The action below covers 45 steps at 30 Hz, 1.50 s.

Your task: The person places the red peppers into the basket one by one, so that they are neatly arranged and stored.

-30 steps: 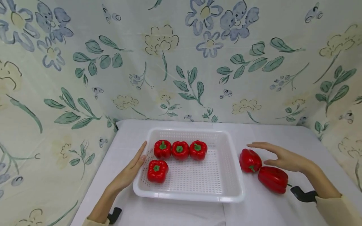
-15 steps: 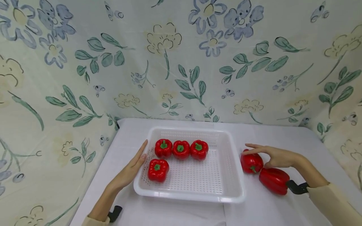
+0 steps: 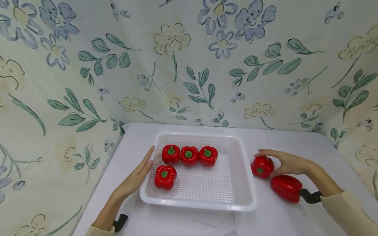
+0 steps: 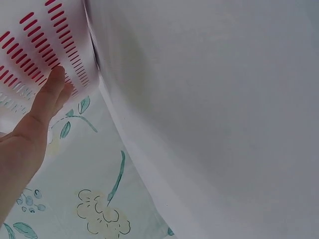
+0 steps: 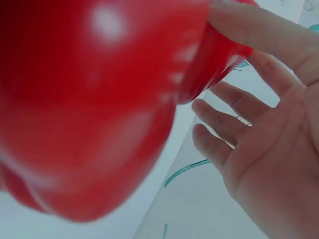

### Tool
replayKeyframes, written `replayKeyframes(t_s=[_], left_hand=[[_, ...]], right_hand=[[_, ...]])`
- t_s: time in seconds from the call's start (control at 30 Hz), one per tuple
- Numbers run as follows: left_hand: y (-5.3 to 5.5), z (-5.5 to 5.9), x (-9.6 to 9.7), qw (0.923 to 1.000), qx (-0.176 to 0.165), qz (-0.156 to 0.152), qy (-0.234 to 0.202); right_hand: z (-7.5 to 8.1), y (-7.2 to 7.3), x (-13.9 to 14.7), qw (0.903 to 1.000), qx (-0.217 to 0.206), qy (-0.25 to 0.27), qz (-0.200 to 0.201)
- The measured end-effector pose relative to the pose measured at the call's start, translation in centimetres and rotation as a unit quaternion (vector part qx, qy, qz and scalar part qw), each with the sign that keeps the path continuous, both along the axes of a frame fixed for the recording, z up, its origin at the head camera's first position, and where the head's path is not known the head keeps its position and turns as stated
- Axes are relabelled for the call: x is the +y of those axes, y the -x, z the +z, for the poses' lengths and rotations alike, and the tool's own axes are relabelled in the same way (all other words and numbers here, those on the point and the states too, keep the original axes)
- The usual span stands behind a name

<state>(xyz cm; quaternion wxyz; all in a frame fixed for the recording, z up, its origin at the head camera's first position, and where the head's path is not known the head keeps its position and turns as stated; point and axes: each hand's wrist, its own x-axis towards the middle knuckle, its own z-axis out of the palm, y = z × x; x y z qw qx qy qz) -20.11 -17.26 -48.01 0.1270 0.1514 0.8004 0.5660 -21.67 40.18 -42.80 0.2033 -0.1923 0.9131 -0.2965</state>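
My right hand (image 3: pixel 290 163) grips a red bell pepper (image 3: pixel 261 166) just right of the basket, thumb on its near side and fingers over its top. Its green stem points toward me. In the right wrist view this pepper (image 5: pixel 212 59) shows between thumb and index finger, partly hidden by a second, larger-looking pepper (image 5: pixel 89 124). That second bell pepper (image 3: pixel 285 188) lies on its side below my right hand. With straight fingers, my left hand (image 3: pixel 137 175) rests against the left wall of the white plastic basket (image 3: pixel 203 185); the left wrist view shows its fingertips (image 4: pixel 56 74) at the slotted wall.
Inside the basket, three bell peppers (image 3: pixel 189 156) form a row along the back, and another pepper (image 3: pixel 165 177) sits at the front left. A white cloth covers the table (image 3: pixel 189 223). Floral fabric (image 3: pixel 189 65) hangs behind and at both sides.
My right hand has moved left and down onto the pepper beside the basket and taken hold of it. That pepper has turned, its stem now facing me. The left hand stays against the basket.
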Motion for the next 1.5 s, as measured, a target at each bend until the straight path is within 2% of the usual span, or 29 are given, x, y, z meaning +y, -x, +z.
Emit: replayKeyframes(t_s=[0.1,0.27,0.43,0.67,0.93,1.5], left_hand=[[0.0,-0.1,0.0,1.0000,0.001,-0.002,-0.002],[0.0,-0.2,0.1,1.0000,0.005,-0.003,-0.003],[0.0,-0.2,0.0,1.0000,0.009,-0.004,0.001],[0.2,0.0,-0.1,0.9999,0.010,-0.003,0.009],[0.1,0.0,-0.1,0.9999,0.011,-0.005,0.004],[0.1,0.0,0.1,0.9997,0.022,-0.008,0.005]], right_hand=[[0.0,-0.2,-0.6,0.9994,0.012,-0.021,-0.026],[-0.1,-0.3,-1.3,0.9976,0.031,-0.044,-0.043],[0.0,-0.5,-1.5,0.9970,0.038,-0.033,-0.058],[0.0,-0.8,-1.3,0.9942,0.084,-0.022,-0.063],[-0.2,-0.9,-1.2,0.9881,0.116,-0.033,-0.095],[1.0,-0.5,-2.0,0.9792,0.166,-0.002,-0.117]])
